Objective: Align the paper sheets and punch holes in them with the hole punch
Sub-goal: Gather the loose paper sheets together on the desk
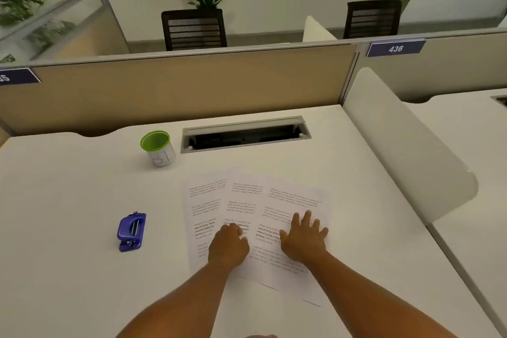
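Note:
Three printed paper sheets (247, 200) lie fanned and overlapping on the white desk (68, 200), each turned a little further to the right. My left hand (229, 247) rests on the middle sheet with its fingers curled down onto the paper. My right hand (303, 239) lies flat on the rightmost sheet, fingers spread. A blue hole punch (131, 231) sits on the desk to the left of the sheets, apart from both hands.
A green-rimmed white cup (158, 148) stands behind the sheets at the left. A cable slot (245, 133) is set into the desk's back. A beige partition (178, 85) closes the rear and a white divider (406, 151) the right side.

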The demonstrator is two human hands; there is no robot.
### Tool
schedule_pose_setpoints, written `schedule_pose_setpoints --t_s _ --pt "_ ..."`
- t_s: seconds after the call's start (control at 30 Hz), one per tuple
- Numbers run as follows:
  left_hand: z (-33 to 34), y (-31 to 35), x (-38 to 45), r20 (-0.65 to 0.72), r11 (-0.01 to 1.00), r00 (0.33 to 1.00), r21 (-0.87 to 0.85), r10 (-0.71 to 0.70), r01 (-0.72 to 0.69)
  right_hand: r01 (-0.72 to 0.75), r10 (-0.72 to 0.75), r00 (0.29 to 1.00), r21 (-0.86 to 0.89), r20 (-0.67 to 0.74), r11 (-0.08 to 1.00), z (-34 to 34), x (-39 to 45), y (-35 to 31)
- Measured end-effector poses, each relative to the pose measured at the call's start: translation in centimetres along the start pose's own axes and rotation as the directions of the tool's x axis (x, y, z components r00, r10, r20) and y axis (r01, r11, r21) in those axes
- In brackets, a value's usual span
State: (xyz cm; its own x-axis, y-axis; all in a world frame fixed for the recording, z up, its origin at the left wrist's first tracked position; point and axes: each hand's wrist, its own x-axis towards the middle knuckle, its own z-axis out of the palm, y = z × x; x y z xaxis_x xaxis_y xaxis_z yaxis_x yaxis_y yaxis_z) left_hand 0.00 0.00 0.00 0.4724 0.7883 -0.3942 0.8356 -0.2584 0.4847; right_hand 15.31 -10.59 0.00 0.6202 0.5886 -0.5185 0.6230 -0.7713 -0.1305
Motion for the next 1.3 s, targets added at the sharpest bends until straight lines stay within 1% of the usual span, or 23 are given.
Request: schedule_pose_setpoints --t_s 0.07,0.2,0.3,0.37,0.47,0.53,0.63,0.73,0.77,0.83,0.9,0.97,1.03,1.07,1.1,1.17,1.23,1.3 --pt "0.1 0.2 0.3 0.018 0.999 1.0 -0.034 -0.018 0.019 -0.04 0.04 0.999 0.007 0.032 0.999 0.2 -0.1 -0.1" --pt "0.1 0.9 0.5 0.063 0.996 0.997 -0.068 -0.052 0.056 -0.051 0.046 0.997 0.08 0.056 0.996 0.8 0.0 -0.9" --pt "-0.1 1.2 0.7 0.064 0.992 0.995 -0.09 -0.081 0.086 -0.05 0.042 0.996 0.09 0.083 0.995 0.6 0.4 -1.8" --pt "0.0 1.2 1.0 0.07 0.985 0.993 -0.137 -0.096 0.105 -0.045 0.035 0.995 0.096 0.095 0.994 0.3 0.6 -2.3" --pt "-0.1 1.3 1.1 0.114 0.964 0.988 -0.231 -0.108 0.132 -0.033 0.022 0.995 0.113 0.099 0.993 0.1 0.8 -2.6" --pt "-0.4 1.3 1.2 0.12 0.948 0.988 -0.292 -0.094 0.126 -0.018 0.011 0.998 0.134 0.055 0.991 -0.3 0.7 -2.6" --pt "-0.9 1.2 1.5 0.103 0.933 0.992 -0.344 -0.076 0.108 0.012 0.004 0.997 0.207 -0.073 0.978 -1.3 0.4 -2.2" --pt "-1.2 0.9 1.7 0.102 0.895 0.993 -0.436 -0.053 0.092 -0.034 0.109 0.976 0.365 -0.189 0.93 -2.2 0.4 -1.6" --pt "-1.2 0.7 1.8 0.11 0.862 0.993 -0.497 -0.045 0.095 -0.063 0.162 0.965 0.416 -0.207 0.907 -2.4 0.6 -1.4" --pt "-1.6 0.7 1.6 0.137 0.784 0.989 -0.608 -0.055 0.128 -0.137 0.271 0.945 0.529 -0.184 0.837 -2.9 1.1 -0.8" --pt "-1.7 0.3 1.9 0.174 0.713 0.982 -0.68 -0.07 0.172 -0.198 0.338 0.937 0.662 -0.089 0.723 -3.2 1.8 0.1" --pt "-2.0 0.1 1.9 0.217 0.672 0.972 -0.708 -0.087 0.218 -0.233 0.33 0.943 0.791 0.042 0.566 -3.1 2.7 1.0" --pt "-2.2 -0.1 1.9 0.227 0.653 0.969 -0.72 -0.098 0.235 -0.251 0.287 0.947 0.892 0.146 0.375 -3.0 3.6 1.7" --pt "-2.2 -0.1 1.9 0.206 0.667 0.972 -0.709 -0.117 0.231 -0.263 0.274 0.947 0.901 0.171 0.346 -2.9 3.7 1.9" --pt "-2.2 -0.3 2.0 0.158 0.695 0.977 -0.687 -0.144 0.214 -0.263 0.26 0.95 0.89 0.171 0.374 -2.9 3.9 2.2" --pt "-2.1 -0.7 2.3 0.013 0.785 0.972 -0.588 -0.233 0.196 -0.263 0.283 0.948 0.852 0.143 0.452 -2.9 4.2 2.7" --pt "-1.9 -1.3 2.5 -0.116 0.862 0.95 -0.463 -0.29 0.207 -0.245 0.304 0.947 0.852 0.107 0.463 -3.1 3.9 3.2" --pt "-1.6 -1.9 2.6 -0.201 0.917 0.935 -0.336 -0.292 0.214 -0.244 0.335 0.938 0.849 0.084 0.469 -2.9 3.9 3.8"
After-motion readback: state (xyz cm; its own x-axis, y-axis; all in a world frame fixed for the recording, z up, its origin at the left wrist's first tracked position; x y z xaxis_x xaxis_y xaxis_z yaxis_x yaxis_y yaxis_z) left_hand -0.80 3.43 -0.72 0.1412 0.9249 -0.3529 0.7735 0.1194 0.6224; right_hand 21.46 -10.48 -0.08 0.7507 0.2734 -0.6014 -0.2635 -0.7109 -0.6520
